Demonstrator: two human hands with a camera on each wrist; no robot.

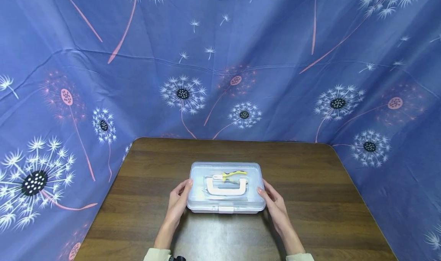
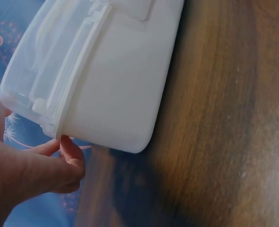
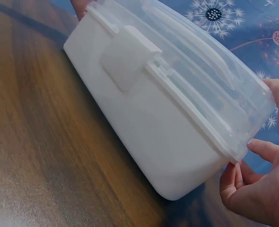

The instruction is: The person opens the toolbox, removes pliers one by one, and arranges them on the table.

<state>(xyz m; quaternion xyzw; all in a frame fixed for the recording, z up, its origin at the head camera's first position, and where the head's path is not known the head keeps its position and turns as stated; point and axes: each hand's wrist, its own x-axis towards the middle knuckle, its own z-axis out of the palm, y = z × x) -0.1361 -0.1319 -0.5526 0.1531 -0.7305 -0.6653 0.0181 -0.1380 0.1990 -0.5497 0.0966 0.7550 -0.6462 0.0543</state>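
A white storage box point(image 1: 200, 180) with a clear lid stands closed on the table. My left hand point(image 1: 178, 200) grips its left end, thumb up at the lid and fingertips under the rim, as the left wrist view shows. On the opposite end my right hand point(image 1: 276, 206) holds it the same way, fingers point(image 3: 233, 182) curled at the rim's underside. A white carry handle point(image 1: 226, 192) lies folded on the lid. Pliers with yellow and black grips point(image 1: 235, 173) show at the lid's middle. The front latch point(image 3: 130, 56) sits down over the rim.
The brown wooden table point(image 1: 138, 184) reaches out on all sides of the box. Blue cloth point(image 1: 282, 88) with a dandelion print hangs behind it and along both sides. A dark band point(image 1: 177, 258) sits at the left sleeve's cuff.
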